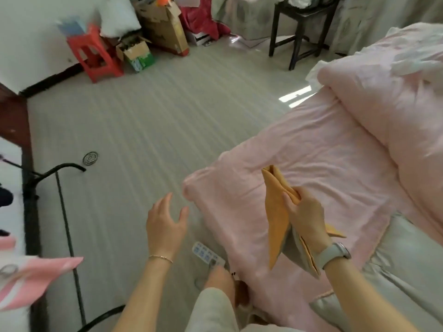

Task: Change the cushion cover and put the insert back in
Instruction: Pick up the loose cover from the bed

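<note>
My right hand [305,216] grips a folded orange cushion cover [278,219] with a grey lining, holding it upright above the pink sheet at the bed's near corner. My left hand [166,222] hovers over the floor to the left of the bed corner, fingers spread and holding nothing. A white pillow-like insert [119,17] leans against the wall at the far left, above a red stool.
The bed [323,149] with pink sheet and rolled pink duvet [393,97] fills the right side. A power strip [206,255] lies on the floor by my foot. A red stool [93,56], cardboard boxes [163,27] and a dark chair [302,27] stand at the far wall. A black metal rack [64,212] stands at left.
</note>
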`<state>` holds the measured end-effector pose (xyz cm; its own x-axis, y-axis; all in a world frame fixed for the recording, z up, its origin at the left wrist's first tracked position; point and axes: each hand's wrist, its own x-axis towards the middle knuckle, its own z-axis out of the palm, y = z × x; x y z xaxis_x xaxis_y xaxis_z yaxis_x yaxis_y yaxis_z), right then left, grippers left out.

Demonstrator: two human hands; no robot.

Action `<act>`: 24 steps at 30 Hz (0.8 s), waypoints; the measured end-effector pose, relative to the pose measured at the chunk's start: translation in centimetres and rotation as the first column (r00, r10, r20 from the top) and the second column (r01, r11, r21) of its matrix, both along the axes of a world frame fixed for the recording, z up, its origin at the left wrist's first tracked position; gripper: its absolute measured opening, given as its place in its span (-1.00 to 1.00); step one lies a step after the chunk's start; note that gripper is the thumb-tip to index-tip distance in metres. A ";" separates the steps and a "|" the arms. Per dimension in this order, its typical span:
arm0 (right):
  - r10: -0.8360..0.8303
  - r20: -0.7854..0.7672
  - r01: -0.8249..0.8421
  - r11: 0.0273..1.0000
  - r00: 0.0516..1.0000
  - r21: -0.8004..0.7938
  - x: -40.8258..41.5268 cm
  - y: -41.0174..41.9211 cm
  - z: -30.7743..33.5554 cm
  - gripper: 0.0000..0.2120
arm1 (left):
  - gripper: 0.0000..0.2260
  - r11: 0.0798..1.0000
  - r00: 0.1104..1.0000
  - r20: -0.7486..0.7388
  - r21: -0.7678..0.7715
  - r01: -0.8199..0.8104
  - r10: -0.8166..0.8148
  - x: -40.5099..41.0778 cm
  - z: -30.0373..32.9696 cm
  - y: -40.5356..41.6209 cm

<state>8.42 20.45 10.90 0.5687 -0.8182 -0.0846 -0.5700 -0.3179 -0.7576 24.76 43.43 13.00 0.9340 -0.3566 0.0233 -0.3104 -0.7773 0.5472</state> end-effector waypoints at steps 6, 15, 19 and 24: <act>0.184 0.109 -0.192 0.979 0.977 0.067 4.9 3.3 1.7 -0.80 | -0.61 0.984 0.985 0.037 0.049 -0.172 0.171 -0.4 1.0 5.7; 0.431 0.232 -0.474 0.860 0.872 0.186 11.9 7.1 4.8 -0.76 | -0.67 0.980 0.975 0.136 0.071 -0.186 0.175 2.9 4.3 6.8; 0.438 0.194 -0.465 0.877 0.878 0.123 15.6 7.7 5.2 -0.69 | -0.58 0.987 0.971 0.192 0.054 -0.152 0.139 7.6 5.0 5.4; 0.388 0.135 -0.393 0.919 0.912 0.018 22.9 8.2 5.6 -0.75 | -0.46 0.997 0.978 0.195 0.020 -0.077 0.072 15.8 4.3 4.7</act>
<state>31.31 28.61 16.54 0.8503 -0.5258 -0.0214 -0.3058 -0.4605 -0.8333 40.52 48.16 17.28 0.9365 -0.2894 0.1982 -0.3496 -0.8160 0.4604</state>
